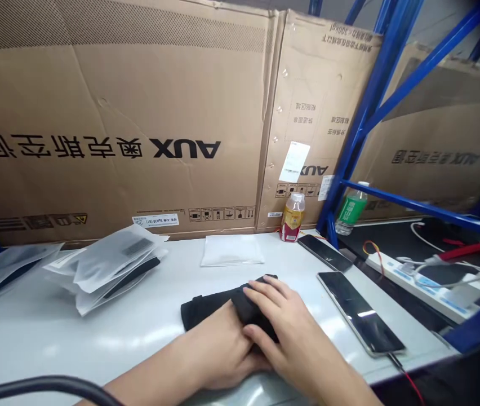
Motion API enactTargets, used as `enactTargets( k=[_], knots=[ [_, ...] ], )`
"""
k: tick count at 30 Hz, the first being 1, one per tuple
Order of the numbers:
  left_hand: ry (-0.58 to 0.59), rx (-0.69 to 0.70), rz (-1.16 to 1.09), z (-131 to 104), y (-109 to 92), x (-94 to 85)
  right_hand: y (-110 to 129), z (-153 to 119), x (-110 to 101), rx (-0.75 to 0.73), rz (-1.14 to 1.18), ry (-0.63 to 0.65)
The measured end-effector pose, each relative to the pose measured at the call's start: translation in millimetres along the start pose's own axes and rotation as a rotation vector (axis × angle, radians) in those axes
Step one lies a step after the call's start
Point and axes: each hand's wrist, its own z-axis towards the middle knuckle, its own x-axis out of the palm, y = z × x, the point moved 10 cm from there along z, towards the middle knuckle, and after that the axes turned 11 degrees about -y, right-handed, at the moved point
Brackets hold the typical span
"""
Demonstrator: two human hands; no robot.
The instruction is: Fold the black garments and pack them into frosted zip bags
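A black folded piece of fabric (210, 309) lies on the white table in front of me, its kind unclear. My left hand (225, 347) reaches into or under its right part, and the cloth hides those fingers. From the right, my right hand (284, 321) lies over the same fabric, fingers on top and thumb on the near side, pinching it around the left hand. Beyond the fabric rests a flat translucent bag (232, 251). To the left is a stack of frosted bags (117, 265), with black material showing inside.
Another frosted bag (7, 276) lies far left. On the right are two phones, a cabled one (362, 313) and a farther one (324, 252), plus a drink bottle (293, 217). Large cartons (117, 96) and a blue rack frame (362, 124) stand behind. A black cable (45, 385) crosses lower left.
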Motion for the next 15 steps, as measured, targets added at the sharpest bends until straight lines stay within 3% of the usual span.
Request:
enactTargets(
  k=[3, 7, 11, 15],
  knots=[
    [0.092, -0.01, -0.102, -16, 14, -18.9, -18, -16, 31, 0.032, -0.092, 0.083],
    [0.069, -0.063, -0.248, -29, 38, -44.3, -26, -20, 38, 0.136, -0.128, 0.157],
    [-0.095, -0.109, -0.269, -31, 56, -54.4, -19, -14, 24, 0.144, 0.094, 0.192],
    [-0.248, -0.138, -0.087, -32, 68, -63.8, -78, -15, -16, 0.416, 0.064, -0.048]
  ],
)
